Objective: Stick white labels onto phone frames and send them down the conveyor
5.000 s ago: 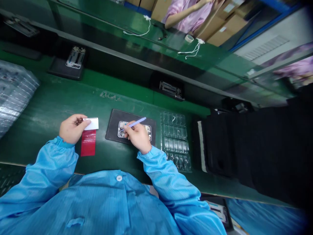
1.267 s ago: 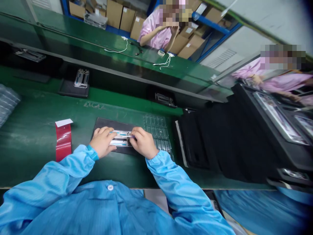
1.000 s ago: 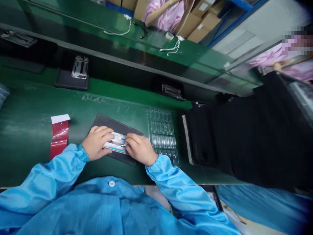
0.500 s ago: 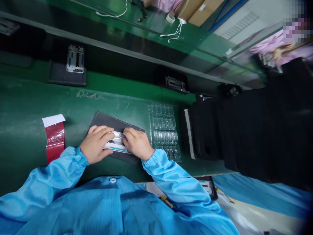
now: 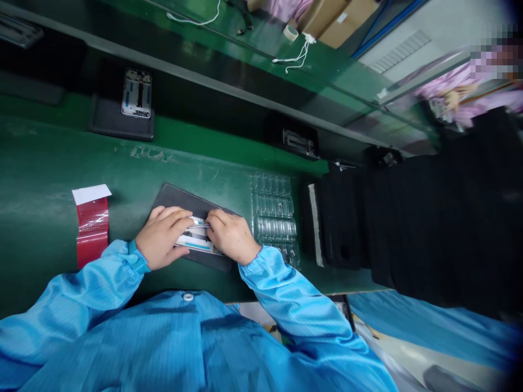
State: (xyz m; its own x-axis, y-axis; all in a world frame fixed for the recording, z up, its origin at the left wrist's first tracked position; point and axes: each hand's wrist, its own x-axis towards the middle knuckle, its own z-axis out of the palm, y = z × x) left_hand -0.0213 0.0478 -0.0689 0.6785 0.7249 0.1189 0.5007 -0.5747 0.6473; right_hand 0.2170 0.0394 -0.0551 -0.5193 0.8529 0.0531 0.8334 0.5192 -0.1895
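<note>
A silver phone frame with a blue strip rests on a dark grey pad in front of me. My left hand grips the frame's left end, fingers along the far edge and thumb at the near side. Over its right part, my right hand is closed in a pinch on a thin metal tool that looks like tweezers. The tool reaches left across the frame towards my left fingertips. Its tip and the frame's right end are partly hidden by my fingers.
A clear plastic tray with small parts lies to the right, near dark stacked trays. Red film with a white end lies left. Another phone frame sits on a black pad behind. A co-worker's hand shows far right.
The view has shifted slightly. Both hands stay on the phone frame with nearly the same grip, and the thin tool remains in my right hand.
</note>
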